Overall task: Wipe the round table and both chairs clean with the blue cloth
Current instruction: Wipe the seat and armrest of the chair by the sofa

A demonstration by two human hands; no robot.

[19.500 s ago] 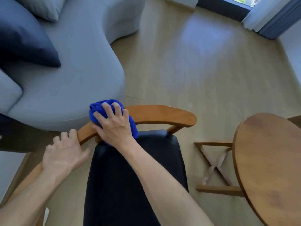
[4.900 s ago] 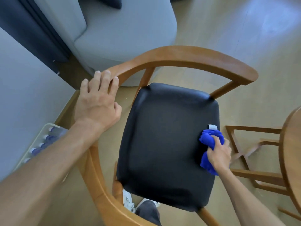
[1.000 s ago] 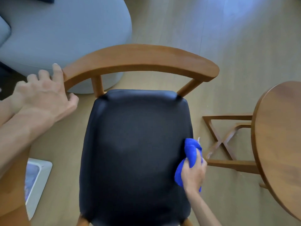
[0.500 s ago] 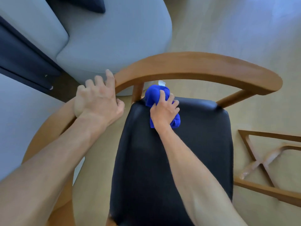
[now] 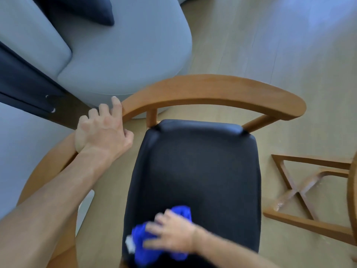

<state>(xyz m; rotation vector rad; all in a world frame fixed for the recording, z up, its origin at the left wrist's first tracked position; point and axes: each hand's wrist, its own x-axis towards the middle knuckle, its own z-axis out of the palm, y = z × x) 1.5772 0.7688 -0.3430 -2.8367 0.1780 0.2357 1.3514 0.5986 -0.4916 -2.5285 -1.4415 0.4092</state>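
A wooden chair with a curved backrest rail (image 5: 212, 89) and a black padded seat (image 5: 199, 167) fills the middle of the view. My right hand (image 5: 172, 233) presses the bunched blue cloth (image 5: 141, 238) onto the near left part of the seat; the hand is blurred. My left hand (image 5: 102, 130) grips the left end of the curved rail. Only a sliver of the round table's rim (image 5: 352, 190) shows at the right edge, with its crossed wooden base (image 5: 297, 192) on the floor.
A grey sofa (image 5: 119, 49) with a dark cushion (image 5: 87, 8) stands close behind the chair at the upper left. A grey wall surface (image 5: 25, 147) lies to the left. Light wooden floor (image 5: 270, 45) stretches to the upper right.
My right hand has swept the blue cloth from the seat's far left corner by the backrest down to the near left part. The left hand stays on the rail.
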